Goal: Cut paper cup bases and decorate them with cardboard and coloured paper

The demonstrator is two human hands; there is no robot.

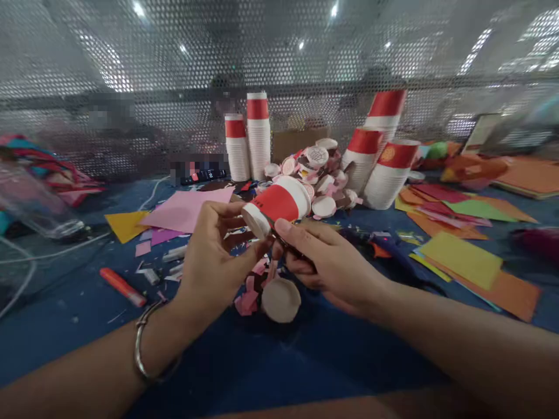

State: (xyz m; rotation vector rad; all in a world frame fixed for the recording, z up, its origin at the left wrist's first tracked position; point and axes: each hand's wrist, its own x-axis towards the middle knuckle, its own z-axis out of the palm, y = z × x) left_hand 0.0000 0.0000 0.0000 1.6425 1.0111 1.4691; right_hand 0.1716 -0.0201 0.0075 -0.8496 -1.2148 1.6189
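Bare forearms reach in from the lower corners, the left one (82, 366) wearing a silvery metal bangle (140, 343) at the wrist, the right one (458, 329) plain. Between the hands, above a dark blue tabletop (314, 361), is a white paper cup with a broad red band and small dark lettering (279, 201). It lies tipped on its side in the air, its narrow base turned to the lower left and its wider rim to the upper right; its inside is turned out of sight. The left hand (209, 250) grasps the cup near the base, fingers behind and thumb below. The right hand (327, 256) is clenched around a slim dark tool (274, 230), mostly hidden by the fingers, its visible part right at the cup's base.

Under the hands lies a round whitish disc (280, 299), with pink paper scraps (248, 298) beside it. Behind the cup rises a heap of round pale discs mixed with pink and brown strips (317, 169). Two tall stacks of nested cups stand left of this heap, a shorter one (237, 148) and a taller one (258, 137); three more lean close together at right (388, 174), each topped by a red-banded cup. At far left, a clear plastic container (41, 201) stands tilted; its contents are too blurred to tell.
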